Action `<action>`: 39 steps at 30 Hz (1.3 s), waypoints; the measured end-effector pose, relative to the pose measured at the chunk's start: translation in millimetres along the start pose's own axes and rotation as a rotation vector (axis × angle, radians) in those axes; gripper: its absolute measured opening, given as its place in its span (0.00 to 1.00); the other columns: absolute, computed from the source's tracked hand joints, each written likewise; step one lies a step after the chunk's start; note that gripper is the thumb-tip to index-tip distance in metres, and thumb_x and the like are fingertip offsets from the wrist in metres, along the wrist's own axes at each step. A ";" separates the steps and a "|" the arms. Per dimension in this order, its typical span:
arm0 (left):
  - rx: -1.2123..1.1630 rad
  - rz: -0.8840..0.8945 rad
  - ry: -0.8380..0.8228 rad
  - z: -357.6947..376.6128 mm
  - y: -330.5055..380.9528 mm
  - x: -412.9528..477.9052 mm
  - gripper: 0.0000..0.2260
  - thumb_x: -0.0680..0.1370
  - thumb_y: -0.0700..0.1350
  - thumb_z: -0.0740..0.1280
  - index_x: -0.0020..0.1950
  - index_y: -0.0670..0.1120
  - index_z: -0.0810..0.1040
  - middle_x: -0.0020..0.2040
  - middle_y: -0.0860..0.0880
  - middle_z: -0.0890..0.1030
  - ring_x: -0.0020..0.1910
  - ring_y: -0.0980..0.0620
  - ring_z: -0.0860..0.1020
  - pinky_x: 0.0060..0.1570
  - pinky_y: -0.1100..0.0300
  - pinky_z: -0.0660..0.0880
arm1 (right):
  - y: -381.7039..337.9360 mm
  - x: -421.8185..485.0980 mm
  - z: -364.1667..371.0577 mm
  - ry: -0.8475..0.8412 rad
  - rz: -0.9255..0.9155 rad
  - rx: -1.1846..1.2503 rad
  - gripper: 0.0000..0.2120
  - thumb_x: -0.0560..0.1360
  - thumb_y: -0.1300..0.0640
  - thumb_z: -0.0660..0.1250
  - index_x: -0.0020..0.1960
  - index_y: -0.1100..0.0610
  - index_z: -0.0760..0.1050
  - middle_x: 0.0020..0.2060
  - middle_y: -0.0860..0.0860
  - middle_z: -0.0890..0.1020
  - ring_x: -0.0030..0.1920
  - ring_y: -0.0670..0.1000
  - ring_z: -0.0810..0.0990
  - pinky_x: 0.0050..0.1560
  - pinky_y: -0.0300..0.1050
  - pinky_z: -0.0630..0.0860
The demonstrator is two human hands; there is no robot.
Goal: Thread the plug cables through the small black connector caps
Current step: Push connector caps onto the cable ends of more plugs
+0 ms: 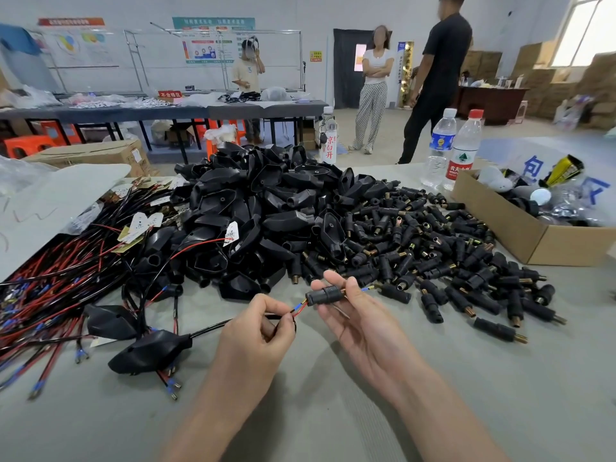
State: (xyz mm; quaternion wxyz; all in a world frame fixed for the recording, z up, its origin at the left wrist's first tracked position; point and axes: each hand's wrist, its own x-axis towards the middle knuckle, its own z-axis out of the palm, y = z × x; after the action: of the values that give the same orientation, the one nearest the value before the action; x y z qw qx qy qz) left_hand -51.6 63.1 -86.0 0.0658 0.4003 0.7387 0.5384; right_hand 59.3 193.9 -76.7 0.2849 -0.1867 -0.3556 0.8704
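Pinching the plug cable (213,326), left hand (263,331) held its red and black leads inside a connector cap (325,295) gripped in right hand (353,318), toward the near edge of the bench (333,411), just before the cap pile (450,261).

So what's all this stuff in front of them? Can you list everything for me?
held cap: one, black, front centre
cable: one, black with red and black ends, running into the held cap
loose caps: many, black with brass tips, heaped right of centre
shells: many, black, piled at centre back
wires: many, red and black, heaped at left
box: one, brown cardboard, far right
bottles: three, clear, behind the piles
table: one, grey, under everything
people: three, standing in the background
left hand: one, pinching the cable
right hand: one, holding the held cap
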 end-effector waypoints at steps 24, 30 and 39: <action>0.182 0.112 0.058 0.7 -4.2 -1.9 0.05 0.78 0.50 0.68 0.46 0.61 0.76 0.33 0.58 0.80 0.31 0.53 0.77 0.33 0.54 0.75 | 4.8 4.4 -4.6 -0.016 -0.080 -0.070 0.17 0.83 0.52 0.57 0.61 0.61 0.79 0.54 0.59 0.85 0.50 0.49 0.85 0.48 0.38 0.81; 0.274 0.155 0.100 -0.4 2.2 -6.9 0.03 0.76 0.55 0.65 0.44 0.60 0.75 0.36 0.62 0.78 0.32 0.58 0.76 0.28 0.58 0.69 | 9.9 6.2 -3.0 -0.015 -0.126 -0.121 0.16 0.81 0.52 0.59 0.58 0.60 0.80 0.52 0.58 0.86 0.45 0.47 0.85 0.45 0.37 0.80; 0.108 0.097 0.135 4.5 -3.0 -1.5 0.03 0.76 0.52 0.69 0.44 0.62 0.79 0.40 0.56 0.79 0.35 0.54 0.77 0.34 0.70 0.69 | 12.7 2.3 0.8 -0.030 -0.206 -0.250 0.20 0.76 0.47 0.60 0.60 0.58 0.80 0.53 0.56 0.86 0.50 0.48 0.84 0.49 0.38 0.80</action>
State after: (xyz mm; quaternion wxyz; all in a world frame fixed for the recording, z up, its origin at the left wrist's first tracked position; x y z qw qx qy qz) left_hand -49.8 65.2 -90.9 -0.0320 0.4013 0.7491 0.5262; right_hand 52.5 187.5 -85.7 0.3419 -0.1704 -0.4827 0.7881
